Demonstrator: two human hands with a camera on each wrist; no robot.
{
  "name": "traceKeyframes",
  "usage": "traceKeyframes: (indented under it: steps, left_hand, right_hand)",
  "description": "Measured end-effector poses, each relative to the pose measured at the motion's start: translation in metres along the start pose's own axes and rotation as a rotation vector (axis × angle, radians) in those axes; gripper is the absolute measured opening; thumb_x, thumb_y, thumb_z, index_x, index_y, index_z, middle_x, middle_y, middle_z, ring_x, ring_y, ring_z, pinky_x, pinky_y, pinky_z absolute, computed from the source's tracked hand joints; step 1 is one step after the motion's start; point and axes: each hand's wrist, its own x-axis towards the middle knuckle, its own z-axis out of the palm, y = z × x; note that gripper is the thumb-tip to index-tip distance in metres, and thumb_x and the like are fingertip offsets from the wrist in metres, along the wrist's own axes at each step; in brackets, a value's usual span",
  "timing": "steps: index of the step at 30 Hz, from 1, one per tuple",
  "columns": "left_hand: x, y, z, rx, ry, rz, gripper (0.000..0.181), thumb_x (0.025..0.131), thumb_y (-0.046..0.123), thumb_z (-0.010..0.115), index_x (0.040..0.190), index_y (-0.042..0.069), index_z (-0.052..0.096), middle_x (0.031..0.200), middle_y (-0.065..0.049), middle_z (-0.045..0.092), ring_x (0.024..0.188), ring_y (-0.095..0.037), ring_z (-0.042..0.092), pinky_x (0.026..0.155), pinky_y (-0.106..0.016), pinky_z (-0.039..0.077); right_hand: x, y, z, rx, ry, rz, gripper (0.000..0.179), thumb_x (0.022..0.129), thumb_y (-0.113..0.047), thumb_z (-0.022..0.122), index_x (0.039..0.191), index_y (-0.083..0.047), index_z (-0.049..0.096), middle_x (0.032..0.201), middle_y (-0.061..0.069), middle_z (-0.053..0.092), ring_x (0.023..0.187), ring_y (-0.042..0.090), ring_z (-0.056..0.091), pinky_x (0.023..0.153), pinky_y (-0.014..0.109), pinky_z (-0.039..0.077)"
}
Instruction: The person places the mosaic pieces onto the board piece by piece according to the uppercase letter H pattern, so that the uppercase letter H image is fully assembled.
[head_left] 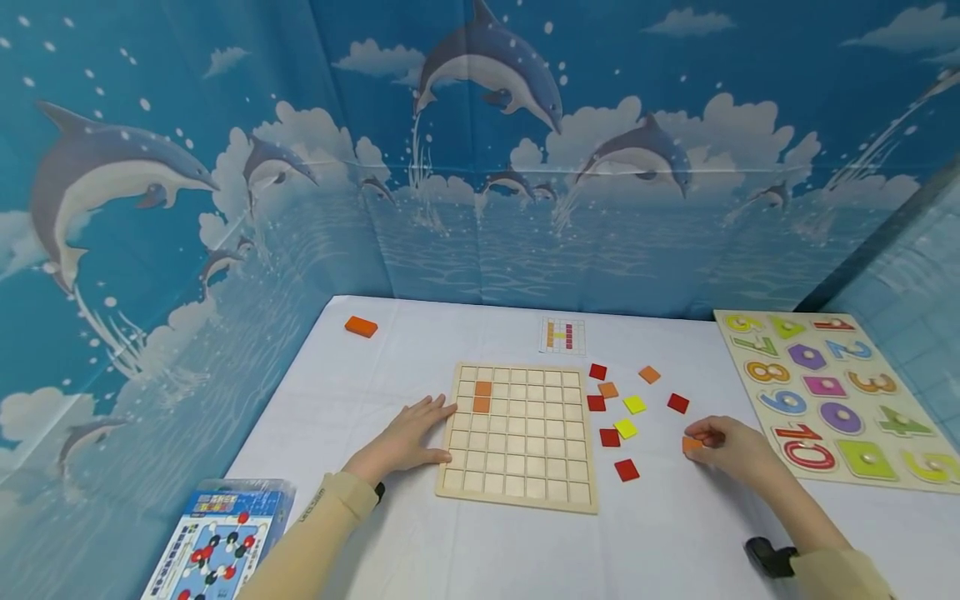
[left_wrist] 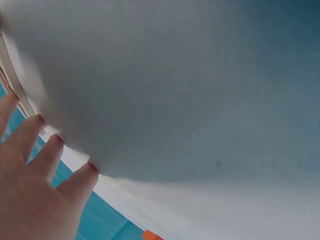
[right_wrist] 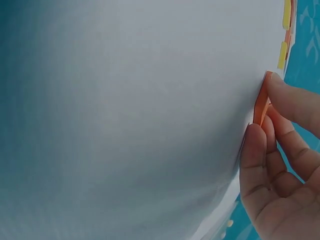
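Note:
A wooden grid board lies on the white table, with two orange square tiles in its upper left cells, one above the other. My left hand touches the board's left edge, fingers spread; in the left wrist view the same hand has its fingertips on the tabletop. On the right, my right hand pinches an orange square tile between thumb and fingers, just above or on the table. The right wrist view shows that tile edge-on in the fingers.
Loose red tiles, yellow tiles and orange tiles lie right of the board. Behind it is a pattern card. An orange block lies far left, a number puzzle right, a boxed set front left.

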Motion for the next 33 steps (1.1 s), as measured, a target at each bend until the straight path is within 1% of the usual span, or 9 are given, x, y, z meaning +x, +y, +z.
traceKeyframes:
  steps: [6, 13, 16, 19, 24, 27, 29, 33]
  left_hand:
    - [0.0, 0.0, 0.0, 0.009, -0.003, -0.007, 0.078, 0.086, 0.036, 0.075, 0.153, 0.018, 0.039, 0.162, -0.011, 0.027, 0.152, -0.033, 0.018, 0.123, -0.056, 0.016]
    - [0.001, 0.0, 0.0, 0.009, -0.006, -0.014, 0.079, 0.086, 0.037, 0.075, 0.153, 0.018, 0.038, 0.163, -0.009, 0.026, 0.153, -0.031, 0.017, 0.124, -0.054, 0.015]
    - [0.0, 0.001, 0.0, 0.003, -0.002, -0.013, 0.079, 0.086, 0.037, 0.075, 0.153, 0.018, 0.038, 0.163, -0.01, 0.027, 0.152, -0.031, 0.018, 0.123, -0.054, 0.016]
    - [0.0, 0.0, 0.0, 0.008, -0.003, -0.013, 0.079, 0.086, 0.037, 0.075, 0.153, 0.018, 0.039, 0.163, -0.01, 0.027, 0.152, -0.031, 0.018, 0.123, -0.054, 0.016]
    - [0.0, 0.001, -0.001, 0.02, -0.01, -0.014, 0.08, 0.086, 0.038, 0.075, 0.153, 0.018, 0.037, 0.163, -0.011, 0.026, 0.152, -0.032, 0.018, 0.123, -0.055, 0.016]
    - [-0.001, 0.002, -0.003, 0.027, -0.011, -0.013, 0.08, 0.086, 0.037, 0.075, 0.153, 0.017, 0.037, 0.163, -0.012, 0.026, 0.152, -0.034, 0.018, 0.123, -0.056, 0.015]
    - [-0.001, 0.002, -0.003, 0.024, -0.011, -0.01, 0.08, 0.085, 0.037, 0.076, 0.153, 0.016, 0.038, 0.162, -0.013, 0.026, 0.152, -0.035, 0.019, 0.123, -0.057, 0.015]
    - [0.0, 0.002, -0.002, 0.017, -0.011, -0.006, 0.08, 0.085, 0.036, 0.076, 0.153, 0.016, 0.038, 0.162, -0.013, 0.027, 0.152, -0.035, 0.019, 0.123, -0.057, 0.015]
  right_hand:
    - [0.001, 0.0, 0.001, -0.013, -0.014, -0.006, 0.034, 0.085, -0.017, 0.076, 0.109, 0.005, 0.064, 0.089, 0.012, 0.059, 0.086, 0.025, 0.051, 0.069, 0.03, 0.048]
    - [0.0, -0.002, 0.002, -0.018, -0.014, 0.006, 0.036, 0.085, -0.019, 0.076, 0.109, 0.004, 0.061, 0.089, 0.012, 0.059, 0.086, 0.025, 0.051, 0.069, 0.03, 0.048]
    - [-0.001, -0.004, 0.001, -0.001, -0.008, 0.0, 0.034, 0.085, -0.018, 0.076, 0.107, 0.003, 0.061, 0.09, 0.012, 0.06, 0.085, 0.024, 0.053, 0.07, 0.03, 0.05]
    - [-0.003, -0.009, 0.002, 0.035, -0.002, -0.018, 0.034, 0.086, -0.018, 0.076, 0.107, 0.003, 0.06, 0.089, 0.01, 0.064, 0.083, 0.021, 0.056, 0.068, 0.027, 0.053]
    - [-0.006, -0.026, 0.003, 0.115, -0.016, -0.069, 0.039, 0.085, -0.024, 0.078, 0.108, 0.002, 0.062, 0.088, 0.006, 0.066, 0.078, 0.018, 0.059, 0.063, 0.022, 0.053]
    - [-0.007, -0.041, 0.007, 0.166, -0.024, -0.101, 0.04, 0.084, -0.028, 0.079, 0.109, 0.001, 0.065, 0.089, 0.004, 0.069, 0.079, 0.018, 0.061, 0.063, 0.022, 0.054]
    - [-0.006, -0.052, 0.012, 0.202, -0.025, -0.099, 0.041, 0.084, -0.03, 0.079, 0.109, 0.0, 0.066, 0.089, 0.004, 0.07, 0.079, 0.017, 0.062, 0.065, 0.023, 0.055]
    - [-0.003, -0.074, 0.023, 0.272, -0.033, -0.067, 0.044, 0.083, -0.034, 0.079, 0.112, -0.003, 0.068, 0.091, 0.002, 0.072, 0.08, 0.015, 0.064, 0.071, 0.027, 0.056]
